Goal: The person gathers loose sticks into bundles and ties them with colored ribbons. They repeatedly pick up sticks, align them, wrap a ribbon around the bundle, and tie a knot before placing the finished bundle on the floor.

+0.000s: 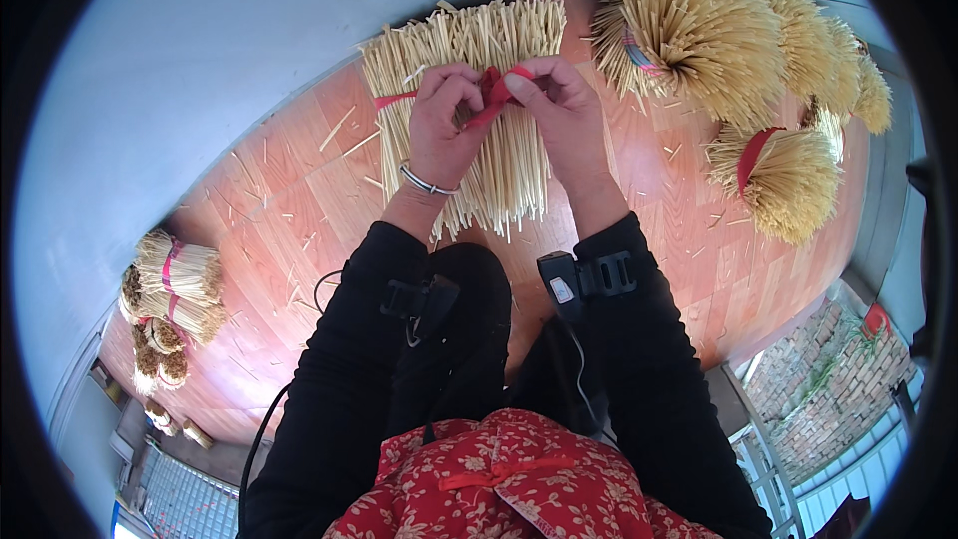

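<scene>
A wide bundle of pale straw stalks point(516, 172) lies on the floor against the wall, straight before me. A red cloth strip point(490, 108) runs round its upper part, with a knot or twist near the middle. My left hand point(449, 116) pinches the strip on the left of that knot, a metal bangle on its wrist. On the other side my right hand point(557, 101) holds the strip between thumb and curled fingers. Both hands are over the stalks and close together. The fingertips partly hide the knot.
Large fanned straw bundles point(696, 37) stand at the upper right, above a smaller red-banded bundle point(797, 180). Tied bundles point(187, 273) are stacked at the left by the wall. Loose straw bits lie scattered on the wood-patterned floor point(292, 239). Cables hang by my sleeves.
</scene>
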The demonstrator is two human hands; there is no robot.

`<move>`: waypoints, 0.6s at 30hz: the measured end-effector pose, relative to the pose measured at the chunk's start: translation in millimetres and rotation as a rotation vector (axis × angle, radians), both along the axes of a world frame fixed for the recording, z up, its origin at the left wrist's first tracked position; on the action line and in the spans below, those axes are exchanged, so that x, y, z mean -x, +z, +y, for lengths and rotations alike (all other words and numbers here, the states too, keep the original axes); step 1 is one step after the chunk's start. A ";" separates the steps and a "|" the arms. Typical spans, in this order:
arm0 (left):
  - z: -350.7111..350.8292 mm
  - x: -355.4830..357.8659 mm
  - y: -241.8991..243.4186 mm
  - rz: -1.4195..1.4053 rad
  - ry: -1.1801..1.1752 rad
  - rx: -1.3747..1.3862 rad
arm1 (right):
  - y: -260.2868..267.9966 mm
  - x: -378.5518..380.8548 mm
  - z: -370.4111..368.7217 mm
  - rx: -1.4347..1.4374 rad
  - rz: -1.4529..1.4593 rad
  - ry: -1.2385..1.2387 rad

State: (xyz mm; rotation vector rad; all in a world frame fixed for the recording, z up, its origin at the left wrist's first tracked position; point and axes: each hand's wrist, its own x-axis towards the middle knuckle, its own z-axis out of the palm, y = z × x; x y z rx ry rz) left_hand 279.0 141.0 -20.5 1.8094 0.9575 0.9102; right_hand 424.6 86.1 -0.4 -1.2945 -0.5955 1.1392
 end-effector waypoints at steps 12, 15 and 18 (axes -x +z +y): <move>3.1 0.6 -1.2 -0.035 -0.048 0.058 | 30.7 9.8 -2.7 -0.067 -0.042 -0.048; 5.0 2.1 -0.8 -0.040 -0.039 0.056 | 37.6 15.1 -7.5 -0.099 -0.100 -0.006; 3.5 1.2 1.0 -0.056 -0.047 0.126 | 36.6 15.5 -5.5 -0.114 -0.054 -0.049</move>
